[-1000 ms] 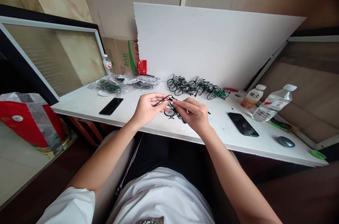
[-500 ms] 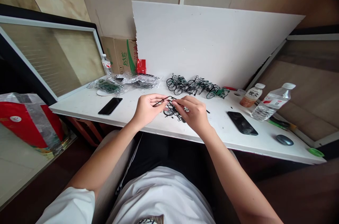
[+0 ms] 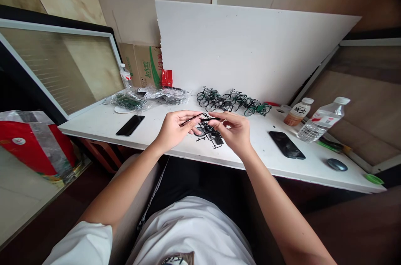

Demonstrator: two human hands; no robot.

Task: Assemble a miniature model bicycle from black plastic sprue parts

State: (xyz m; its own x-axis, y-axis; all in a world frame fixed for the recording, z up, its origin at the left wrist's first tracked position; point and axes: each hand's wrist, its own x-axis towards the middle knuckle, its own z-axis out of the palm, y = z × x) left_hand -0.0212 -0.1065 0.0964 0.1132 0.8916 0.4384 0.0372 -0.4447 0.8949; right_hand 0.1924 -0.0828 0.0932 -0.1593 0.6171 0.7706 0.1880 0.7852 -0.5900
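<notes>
"Across the white table (image 3: 153,121), what changed?"
"The right hand (image 3: 236,129) has spread its fingers, baring more black parts (image 3: 218,141) below."
"And the grip?"
"The left hand (image 3: 175,129) pinches a thin black piece (image 3: 191,119) at frame centre; the right grasps a dark bit (image 3: 213,119) beside it, apparently regripped mid-work."

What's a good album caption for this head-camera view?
Left hand holding a thin black part, right hand at its other side, miniature bicycles behind on a white table.
</notes>
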